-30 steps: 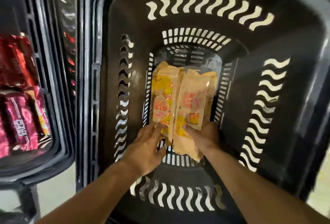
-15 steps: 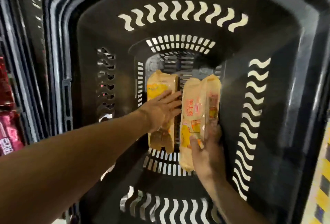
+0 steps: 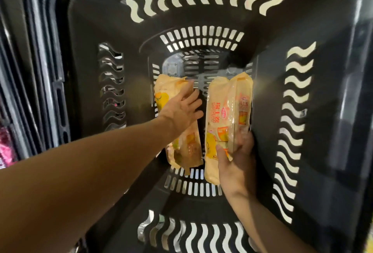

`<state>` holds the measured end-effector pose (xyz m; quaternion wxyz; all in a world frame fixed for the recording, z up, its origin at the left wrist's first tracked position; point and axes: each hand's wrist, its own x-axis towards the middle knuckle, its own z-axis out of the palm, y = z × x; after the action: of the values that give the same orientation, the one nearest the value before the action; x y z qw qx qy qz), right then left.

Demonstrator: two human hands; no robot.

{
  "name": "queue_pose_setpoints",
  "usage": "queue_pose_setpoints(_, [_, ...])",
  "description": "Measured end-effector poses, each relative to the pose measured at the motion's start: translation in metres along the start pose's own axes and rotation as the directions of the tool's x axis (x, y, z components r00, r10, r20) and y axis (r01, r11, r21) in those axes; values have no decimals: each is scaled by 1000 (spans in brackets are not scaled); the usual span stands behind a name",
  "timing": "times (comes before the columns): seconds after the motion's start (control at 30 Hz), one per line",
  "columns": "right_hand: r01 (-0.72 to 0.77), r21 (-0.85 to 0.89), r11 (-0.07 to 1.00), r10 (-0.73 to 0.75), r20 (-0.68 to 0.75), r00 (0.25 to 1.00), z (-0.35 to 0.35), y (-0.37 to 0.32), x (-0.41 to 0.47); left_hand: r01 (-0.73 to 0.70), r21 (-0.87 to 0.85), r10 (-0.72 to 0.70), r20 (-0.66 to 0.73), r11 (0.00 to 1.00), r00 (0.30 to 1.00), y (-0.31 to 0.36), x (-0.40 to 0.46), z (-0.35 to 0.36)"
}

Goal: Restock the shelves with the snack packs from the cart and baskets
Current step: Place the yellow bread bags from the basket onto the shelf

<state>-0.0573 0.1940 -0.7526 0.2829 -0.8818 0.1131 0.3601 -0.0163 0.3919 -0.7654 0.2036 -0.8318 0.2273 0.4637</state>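
Since the earlier frame, left hand (image 3: pixel 182 109) slid farther up the left pack (image 3: pixel 177 119); fingers now spread flat on it, not curled round. Right hand (image 3: pixel 236 157) grips two packs (image 3: pixel 224 115) by the near end, thumb on top. All lie on the basket (image 3: pixel 201 20) floor, far from any shelf. Step: picking up. Next: left must close on its pack, then lift both out. Print: red Chinese characters, a red oval logo, unreadable.

The right snack pack (image 3: pixel 219 111) bears red Chinese characters, small Latin lettering too blurred to read, and a red oval logo.
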Motion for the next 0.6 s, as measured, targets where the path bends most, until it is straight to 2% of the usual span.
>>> queue_pose_setpoints(0.17, [89, -173, 981, -99, -49, 994, -38, -35, -36, 19, -59, -26, -107, 998, 994, -14, -52, -17])
queue_pose_setpoints(0.37, [203, -224, 953, -231, -104, 967, -112, -91, -96, 70, -154, -108, -250, 986, 962, -48, -150, -78])
queue_pose_setpoints(0.47, [247, -196, 949, -281, -176, 943, -155, -124, -136, 131, -223, -192, -282, 966, 940, -68, -209, -109])
queue_pose_setpoints(0.6, [239, -147, 960, -267, -217, 939, -224, -169, -196, 198, -328, -290, -261, 924, 921, -96, -306, -154])
